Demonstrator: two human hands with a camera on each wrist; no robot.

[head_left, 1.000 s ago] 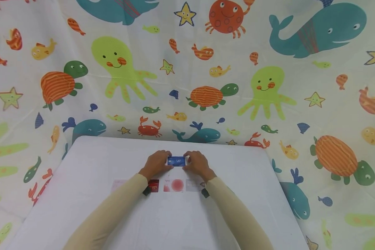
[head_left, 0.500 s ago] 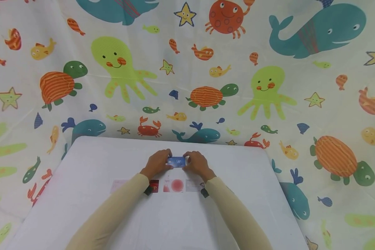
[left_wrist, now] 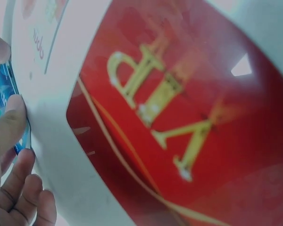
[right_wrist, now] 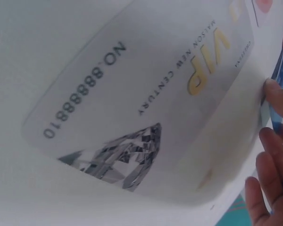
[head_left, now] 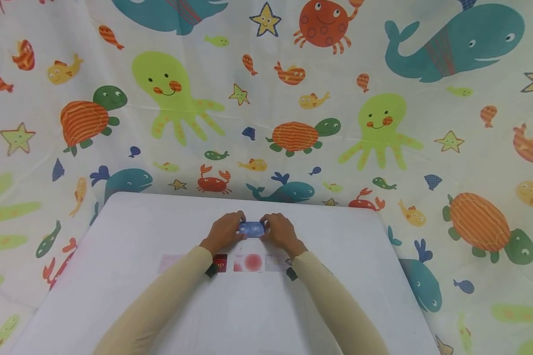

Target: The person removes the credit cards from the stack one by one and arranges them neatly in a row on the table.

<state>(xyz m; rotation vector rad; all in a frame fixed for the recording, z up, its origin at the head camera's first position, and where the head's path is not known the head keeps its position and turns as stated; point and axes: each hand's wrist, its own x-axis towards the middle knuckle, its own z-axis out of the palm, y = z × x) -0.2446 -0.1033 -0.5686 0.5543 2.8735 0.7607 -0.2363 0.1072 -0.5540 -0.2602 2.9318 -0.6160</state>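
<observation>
A blue card [head_left: 251, 229] with light lettering is held level between both hands, over the far middle of the white table. My left hand [head_left: 224, 230] pinches its left end between thumb and fingers; my right hand [head_left: 281, 231] pinches the right end the same way. In the left wrist view, the left hand [left_wrist: 12, 141] grips the blue card's edge [left_wrist: 7, 82]. At the right border of the right wrist view, the right hand [right_wrist: 273, 155] holds the blue card's other end [right_wrist: 276, 117]. Whether the card touches the table, I cannot tell.
Nearer on the white table [head_left: 257, 315] lies a row of cards: a faint pink one [head_left: 168, 261], a red VIP card [left_wrist: 146, 113] partly under the left forearm, one with a red circle [head_left: 252, 263], and a silver VIP card [right_wrist: 146, 89]. A sea-animal curtain [head_left: 266, 108] hangs behind.
The blue card's face looks paler than a second ago. Both hands keep their hold at its ends, and the row of cards stays put. The head view shifts slightly.
</observation>
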